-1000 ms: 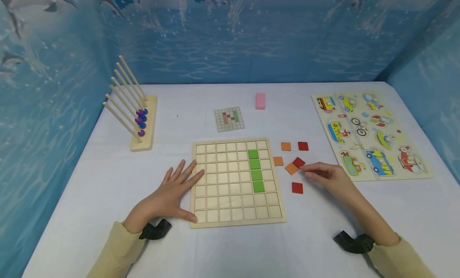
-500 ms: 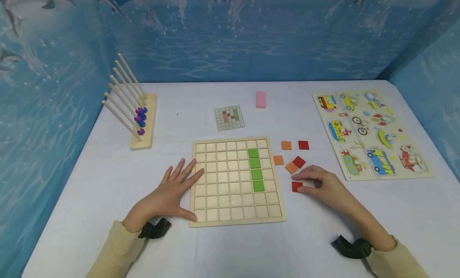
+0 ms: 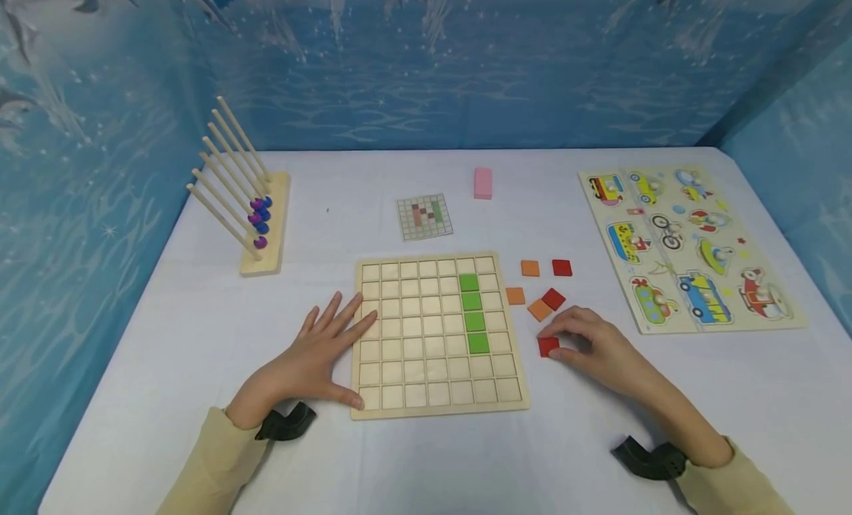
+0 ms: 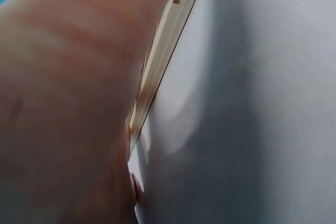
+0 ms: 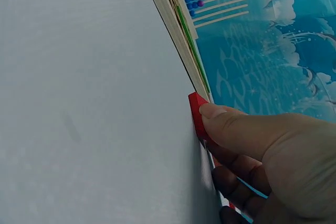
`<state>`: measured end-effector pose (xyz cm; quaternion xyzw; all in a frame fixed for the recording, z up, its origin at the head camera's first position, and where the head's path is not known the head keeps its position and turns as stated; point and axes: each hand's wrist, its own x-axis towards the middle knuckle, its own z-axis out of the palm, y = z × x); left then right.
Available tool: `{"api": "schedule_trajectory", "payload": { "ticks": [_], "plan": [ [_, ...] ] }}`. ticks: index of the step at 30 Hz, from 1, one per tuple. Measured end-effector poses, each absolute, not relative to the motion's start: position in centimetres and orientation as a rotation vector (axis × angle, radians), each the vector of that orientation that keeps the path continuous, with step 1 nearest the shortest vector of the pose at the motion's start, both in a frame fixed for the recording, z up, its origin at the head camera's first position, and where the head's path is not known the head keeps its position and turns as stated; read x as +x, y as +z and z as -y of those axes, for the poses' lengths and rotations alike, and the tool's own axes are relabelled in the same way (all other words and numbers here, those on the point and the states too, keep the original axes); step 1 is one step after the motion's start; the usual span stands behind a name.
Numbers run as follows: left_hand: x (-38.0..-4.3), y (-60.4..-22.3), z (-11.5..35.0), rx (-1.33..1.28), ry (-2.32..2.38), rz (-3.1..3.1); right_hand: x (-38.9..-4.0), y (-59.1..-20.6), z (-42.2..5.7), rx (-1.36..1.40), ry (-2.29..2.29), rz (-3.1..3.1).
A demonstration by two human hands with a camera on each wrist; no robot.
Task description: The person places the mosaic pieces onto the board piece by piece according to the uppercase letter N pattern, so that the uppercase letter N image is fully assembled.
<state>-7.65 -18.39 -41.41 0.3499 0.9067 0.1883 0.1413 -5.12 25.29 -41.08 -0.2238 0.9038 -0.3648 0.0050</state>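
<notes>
- My right hand [image 3: 599, 345] is partly closed, thumb and index finger bent into a pinch on a flat, square, solid red tile [image 3: 547, 347]; the thumb sits at its near side, the index finger at its far side.
- In the right wrist view my thumb lies on that red tile, with other bent fingers showing below; whether the tile is lifted off the white cloth-covered table [image 3: 426, 463] I cannot tell.
- The pinched tile is just right of a pale wooden square grid board [image 3: 439, 410], apart from its rim.
- My left hand [image 3: 313, 363] is spread wide, palm down and gripping nothing, at the board's left edge: thumb tip at the near left corner, index fingertip over the left rim farther up.
- In the left wrist view my own wrist and hand fill much of the scene, so the fingers' contact is mostly hidden.
- Four square green tiles [image 3: 475, 321] stand in one column inside the board, second from the right.
- Right of the board, on the far side of my pinch, lie three flat square orange tiles [image 3: 529, 268] and two more red squares [image 3: 562, 268]; one of each colour touch.
</notes>
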Motion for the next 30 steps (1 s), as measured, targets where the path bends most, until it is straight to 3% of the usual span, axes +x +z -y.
{"api": "schedule_trajectory", "payload": {
  "ticks": [17, 30],
  "plan": [
    [-7.6, -41.2, 18.4, 1.002, 0.542, -2.614, -6.1, -39.6, -24.8, -0.591, -1.327, -2.732],
    [-7.6, -41.3, 18.4, 1.025, 0.541, -2.621, -9.9, -38.0, -19.0, -0.403, -1.626, -2.528]
  ]
}}
